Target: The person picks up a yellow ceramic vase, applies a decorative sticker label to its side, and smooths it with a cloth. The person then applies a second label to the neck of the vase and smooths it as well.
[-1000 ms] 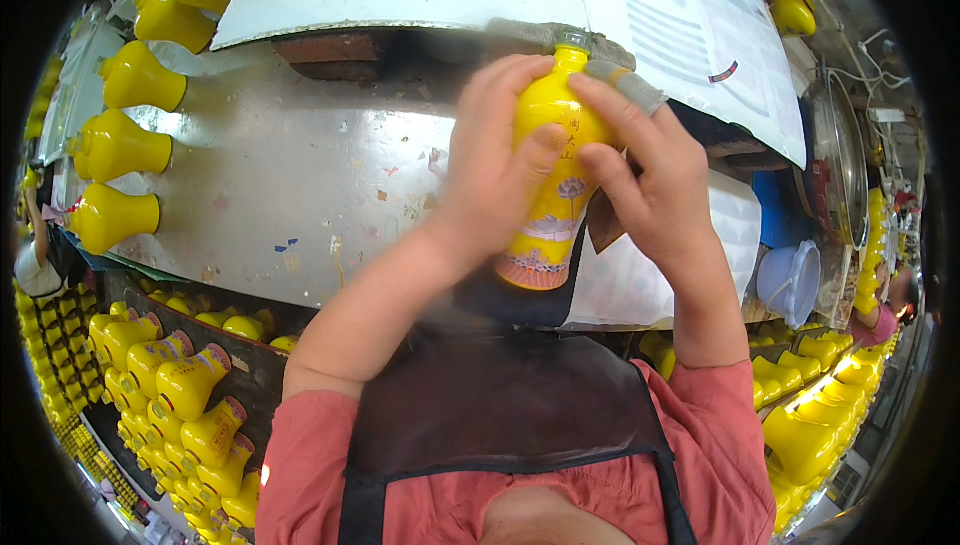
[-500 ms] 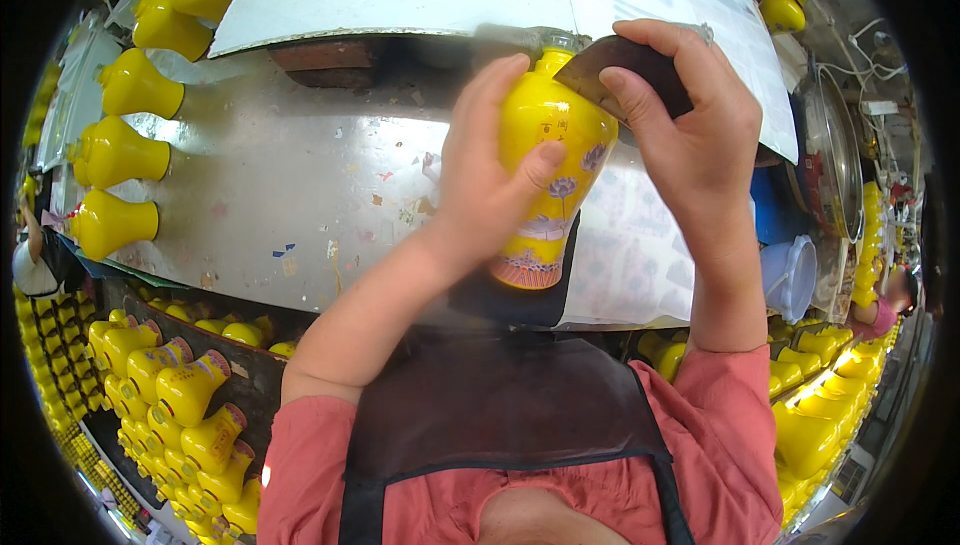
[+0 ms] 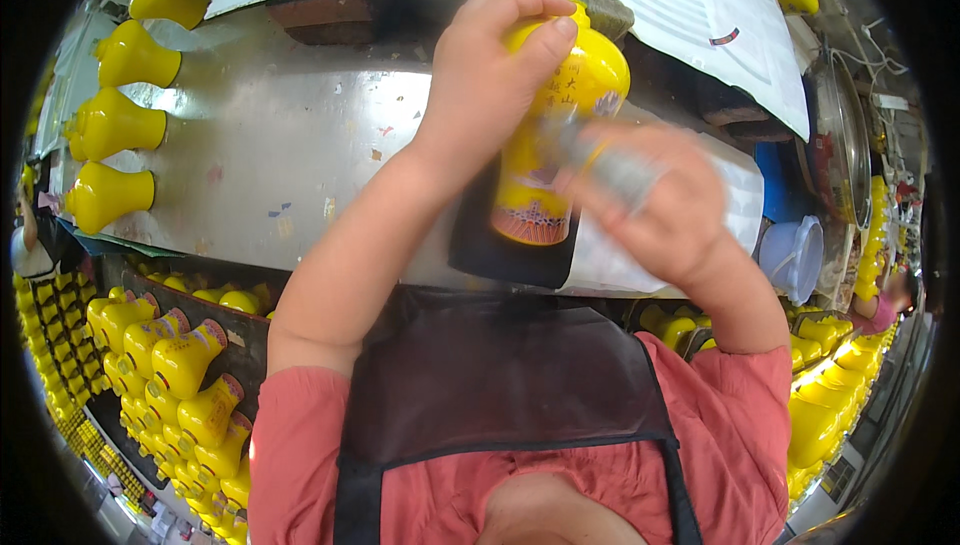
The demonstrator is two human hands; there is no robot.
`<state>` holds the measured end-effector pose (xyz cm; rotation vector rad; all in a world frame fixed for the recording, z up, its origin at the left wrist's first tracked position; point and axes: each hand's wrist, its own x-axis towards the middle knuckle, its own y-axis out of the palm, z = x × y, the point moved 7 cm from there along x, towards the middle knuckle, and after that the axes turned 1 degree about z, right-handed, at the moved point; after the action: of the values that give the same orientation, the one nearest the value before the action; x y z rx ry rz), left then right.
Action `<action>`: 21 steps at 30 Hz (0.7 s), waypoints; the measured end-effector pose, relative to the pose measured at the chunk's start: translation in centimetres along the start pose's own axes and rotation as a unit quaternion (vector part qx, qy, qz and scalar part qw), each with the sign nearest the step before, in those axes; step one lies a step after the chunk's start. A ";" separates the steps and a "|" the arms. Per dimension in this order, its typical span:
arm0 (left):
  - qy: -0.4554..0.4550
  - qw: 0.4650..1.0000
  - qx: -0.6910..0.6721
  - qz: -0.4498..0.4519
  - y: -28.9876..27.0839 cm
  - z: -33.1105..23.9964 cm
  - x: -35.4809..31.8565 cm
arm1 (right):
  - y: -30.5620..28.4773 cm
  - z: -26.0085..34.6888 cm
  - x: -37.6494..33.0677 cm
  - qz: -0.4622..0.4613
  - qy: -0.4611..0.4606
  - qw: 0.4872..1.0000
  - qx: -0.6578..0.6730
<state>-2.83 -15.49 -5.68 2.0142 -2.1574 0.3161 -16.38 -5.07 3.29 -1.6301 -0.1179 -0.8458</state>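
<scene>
Left hand (image 3: 490, 75) clasped round the glossy yellow ceramic bottle (image 3: 560, 125), steadying it upright above the metal worktable (image 3: 280, 145). Right hand (image 3: 650, 205), motion-blurred, just beside its belly; grip impossible to tell. Finished yellow bottles (image 3: 110, 125) parked leftward.

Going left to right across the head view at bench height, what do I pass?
Yellow vases lying on their sides → bare metal bench top → left hand → yellow bottle it holds → blurred right hand → pale blue tub.
</scene>
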 end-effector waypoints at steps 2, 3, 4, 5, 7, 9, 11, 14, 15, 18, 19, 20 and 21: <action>-0.012 1.000 -0.019 -0.006 0.1 0.3 0.0 | 1.8 2.8 -1.3 0.066 -0.066 0.994 0.056; 0.000 0.998 -0.044 -0.033 0.1 0.2 -0.1 | 1.7 3.2 -1.3 0.036 -0.053 0.997 0.051; -0.009 0.998 -0.056 -0.034 0.2 0.3 -0.1 | 1.4 3.5 -1.1 -0.005 -0.051 0.998 0.035; -0.018 0.997 -0.066 -0.035 0.2 0.4 -0.1 | 1.4 3.6 -0.6 -0.015 -0.027 1.000 0.000; -0.031 0.996 -0.078 -0.038 0.2 0.5 -0.2 | 1.7 3.7 0.8 -0.001 0.026 0.999 -0.043; -0.041 0.995 -0.080 -0.036 0.2 0.7 -0.1 | 3.1 5.5 2.0 0.092 -0.023 0.996 0.001; -0.042 0.995 -0.092 -0.027 0.1 0.7 0.0 | 4.6 7.5 1.6 0.202 -0.086 0.975 0.040; -0.047 0.991 -0.127 -0.018 0.0 0.6 0.1 | 4.9 6.8 0.6 0.171 -0.009 0.985 -0.012; -0.051 0.989 -0.141 -0.017 0.0 0.6 0.1 | 5.4 6.5 0.1 0.185 0.031 0.982 -0.022; -0.034 0.994 -0.101 -0.024 0.2 0.0 0.1 | 5.5 7.3 -0.3 0.209 -0.038 0.973 0.095; 0.045 0.997 0.064 -0.027 0.2 -1.2 -0.1 | 4.9 7.4 0.0 0.194 -0.073 0.973 0.102; 0.048 0.993 0.099 -0.044 0.3 -1.4 -0.4 | 3.8 5.9 0.5 0.154 -0.009 0.986 0.064; 0.051 0.988 0.133 -0.061 0.4 -1.5 -0.7 | 2.7 4.1 1.0 0.124 0.023 0.992 0.023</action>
<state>-3.17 -14.37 -4.49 2.2001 -2.0106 0.7058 -12.40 -2.46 1.69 -1.5430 0.0955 -0.6851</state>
